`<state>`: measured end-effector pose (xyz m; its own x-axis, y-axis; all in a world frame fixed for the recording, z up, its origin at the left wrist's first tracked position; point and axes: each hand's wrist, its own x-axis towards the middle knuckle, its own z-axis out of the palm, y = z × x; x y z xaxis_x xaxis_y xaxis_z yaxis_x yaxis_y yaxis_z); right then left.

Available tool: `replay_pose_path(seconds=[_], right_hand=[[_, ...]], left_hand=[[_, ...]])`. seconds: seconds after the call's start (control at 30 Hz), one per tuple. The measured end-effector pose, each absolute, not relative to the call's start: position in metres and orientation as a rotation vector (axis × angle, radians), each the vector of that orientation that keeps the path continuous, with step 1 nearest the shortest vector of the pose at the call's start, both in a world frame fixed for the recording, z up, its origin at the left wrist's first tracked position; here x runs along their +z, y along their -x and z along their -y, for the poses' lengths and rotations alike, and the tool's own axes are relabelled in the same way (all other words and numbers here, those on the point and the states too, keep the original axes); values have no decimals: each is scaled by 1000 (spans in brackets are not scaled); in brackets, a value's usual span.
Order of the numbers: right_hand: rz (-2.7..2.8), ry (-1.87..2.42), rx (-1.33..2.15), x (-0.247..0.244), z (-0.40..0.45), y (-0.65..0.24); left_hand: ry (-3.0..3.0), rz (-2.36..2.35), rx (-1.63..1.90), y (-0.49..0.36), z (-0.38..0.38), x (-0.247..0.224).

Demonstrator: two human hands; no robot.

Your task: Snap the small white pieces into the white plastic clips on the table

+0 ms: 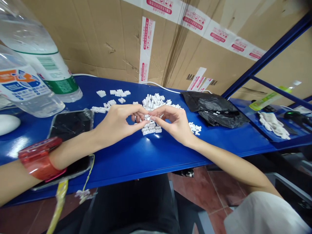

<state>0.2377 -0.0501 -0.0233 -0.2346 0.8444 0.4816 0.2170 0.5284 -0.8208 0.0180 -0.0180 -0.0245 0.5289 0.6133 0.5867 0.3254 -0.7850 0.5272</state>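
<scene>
Pinching a small white piece (148,117) between them, the left hand (121,119) and the right hand (174,122) meet fingertip to fingertip just above the blue table (151,159), thumbs and forefingers closed on it, though the fingers hide most of its shape. Below and behind the fingers lies a pile of similar white pieces (154,100), with smaller groups off to the left and a little cluster (195,128) just right of the right hand. Beyond that cluster rests a black plastic bag (214,110), while a phone (71,123) lies partly under the left forearm, near two clear bottles (31,87).
</scene>
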Motion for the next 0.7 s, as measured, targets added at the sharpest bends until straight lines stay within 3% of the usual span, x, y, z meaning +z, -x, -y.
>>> replay_pose_path(seconds=[0.7], right_hand=[[1801,856,553,-25,54,-237]], left_hand=[[-2450,-700,1208,-18,21,-21]])
